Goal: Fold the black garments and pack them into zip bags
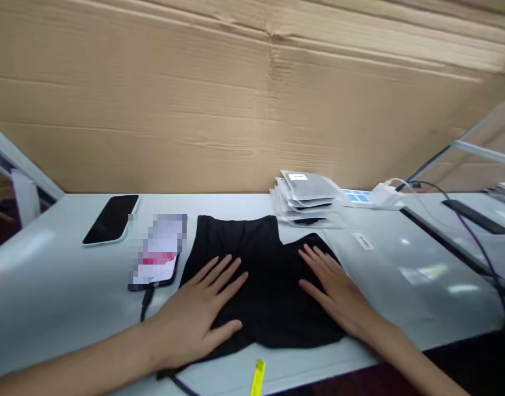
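A black cloth garment, shaped like a pair of shorts (264, 291), lies spread on the white table. My left hand (206, 308) rests flat on its left part, fingers extended and slightly apart. On the right part lies my right hand (330, 286), palm down with the fingers stretched out. Neither hand grips anything. Parts of the garment under both palms are hidden. Close to its right edge is a clear plastic bag (363, 264) with a small white label.
Left of the garment lie a phone (164, 247) with a lit screen and cable, and another dark-screened phone (112, 220). Behind stands a stack of packed plastic bags (308, 198), beside a white power strip (384, 195). A yellow strip (257, 377) lies at the front edge. Cardboard (194, 99) walls the back.
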Demonstrator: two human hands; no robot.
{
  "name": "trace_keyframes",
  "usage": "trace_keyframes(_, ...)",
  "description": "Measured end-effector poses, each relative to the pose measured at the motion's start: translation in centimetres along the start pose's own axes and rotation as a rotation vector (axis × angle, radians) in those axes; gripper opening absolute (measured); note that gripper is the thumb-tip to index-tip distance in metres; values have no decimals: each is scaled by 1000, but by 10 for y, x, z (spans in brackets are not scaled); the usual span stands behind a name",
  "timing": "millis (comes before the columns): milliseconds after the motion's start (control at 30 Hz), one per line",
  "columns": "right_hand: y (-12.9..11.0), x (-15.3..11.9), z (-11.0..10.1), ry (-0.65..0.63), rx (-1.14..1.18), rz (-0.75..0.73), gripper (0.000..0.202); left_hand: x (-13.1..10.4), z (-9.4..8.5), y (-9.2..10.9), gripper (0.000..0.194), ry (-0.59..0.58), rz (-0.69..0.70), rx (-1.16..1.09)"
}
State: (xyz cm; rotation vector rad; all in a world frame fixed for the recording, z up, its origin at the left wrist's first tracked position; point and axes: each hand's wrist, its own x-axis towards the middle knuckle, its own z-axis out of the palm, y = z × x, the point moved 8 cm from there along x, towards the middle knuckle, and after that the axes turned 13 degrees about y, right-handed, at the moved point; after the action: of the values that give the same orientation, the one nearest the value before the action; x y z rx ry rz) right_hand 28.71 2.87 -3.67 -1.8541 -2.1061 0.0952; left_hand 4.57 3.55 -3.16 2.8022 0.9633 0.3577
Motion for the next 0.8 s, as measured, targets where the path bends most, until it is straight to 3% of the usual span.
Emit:
trace_keyframes(233, 15, -1, -9, 64, 13, 42, 67, -9, -3, 6, 71, 25, 22, 14)
trace_keyframes(367, 12, -1, -13, 87, 46, 42, 66, -10, -3, 6, 71, 31, 9, 5)
trace_keyframes(533, 14, 3, -44, 237, 206, 57, 48, -8, -14, 12, 66, 35, 28, 24)
trace_keyframes(667, 38, 20, -69, 292, 196, 128, 43, 15, -41, 7, 47, 53, 18, 9)
trace_keyframes(800, 49, 49, -67, 160, 248, 133, 30, 62, -67, -36, 46, 200, -45, 94)
